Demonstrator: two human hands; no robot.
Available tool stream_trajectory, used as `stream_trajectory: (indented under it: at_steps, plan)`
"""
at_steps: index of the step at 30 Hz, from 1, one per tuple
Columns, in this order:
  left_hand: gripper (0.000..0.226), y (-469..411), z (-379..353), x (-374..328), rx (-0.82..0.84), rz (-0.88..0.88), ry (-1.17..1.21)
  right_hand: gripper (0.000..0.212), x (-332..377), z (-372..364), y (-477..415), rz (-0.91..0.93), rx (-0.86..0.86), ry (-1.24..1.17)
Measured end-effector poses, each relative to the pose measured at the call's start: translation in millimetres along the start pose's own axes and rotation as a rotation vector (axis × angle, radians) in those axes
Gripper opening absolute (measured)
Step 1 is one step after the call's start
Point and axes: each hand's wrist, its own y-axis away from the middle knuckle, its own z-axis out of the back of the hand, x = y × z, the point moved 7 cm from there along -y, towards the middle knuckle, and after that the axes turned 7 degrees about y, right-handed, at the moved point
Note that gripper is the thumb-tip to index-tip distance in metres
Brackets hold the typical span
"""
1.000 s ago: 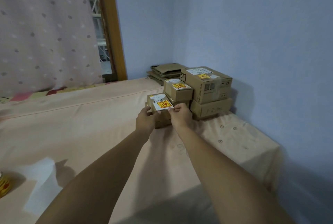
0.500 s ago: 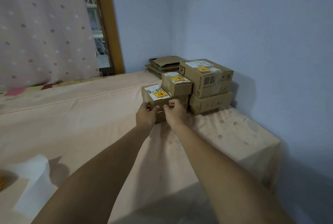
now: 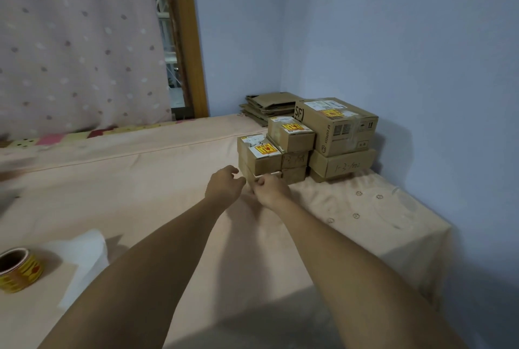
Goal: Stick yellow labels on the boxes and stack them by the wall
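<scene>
Peach bedsheet [image 3: 140, 188]: yellow-labelled brown boxes [image 3: 259, 153], both hands' fingers [image 3: 234, 170] loose, empty.

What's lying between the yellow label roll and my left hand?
Only a white sheet on the pink bedcover, head view, beside the roll; left hand.

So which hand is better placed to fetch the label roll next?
Left, probably. The label roll lies at the near left; the left hand is empty and on that side, while the right hand would cross over.
</scene>
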Motion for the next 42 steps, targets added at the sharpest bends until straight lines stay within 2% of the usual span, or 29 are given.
stream_trajectory:
  at_steps: [5, 15, 19, 25, 31, 37, 41, 42]
  plan:
    - [0.044, 11, 62, 18, 0.031, -0.033, -0.367, 0.039, 53, -10, 16, 0.094, 0.108, 0.188]
    - [0.051, 49, 254, 81, -0.094, 0.027, -0.784, 0.055, 244, -54, 74, 0.409, 0.163, 0.435]
    - [0.053, 76, 353, 123, -0.185, 0.147, -0.811, 0.059, 341, -91, 113, 0.579, 0.183, 0.450]
    - [0.046, 121, 468, 177, -0.350, 0.305, -0.668, 0.061, 442, -147, 161, 0.741, 0.249, 0.401]
    - [0.056, 135, 515, 221, -0.423, 0.400, -0.578, 0.051, 487, -192, 190, 0.777, 0.349, 0.235]
    - [0.051, 117, 515, 243, -0.389, 0.349, -0.730, 0.040, 515, -246, 189, 0.792, 0.436, 0.188]
    - [0.047, 100, 504, 255, -0.362, 0.308, -0.787, 0.050, 523, -271, 181, 0.759, 0.455, 0.156]
    - [0.047, 97, 503, 259, -0.363, 0.306, -0.784, 0.047, 525, -276, 178, 0.735, 0.473, 0.114]
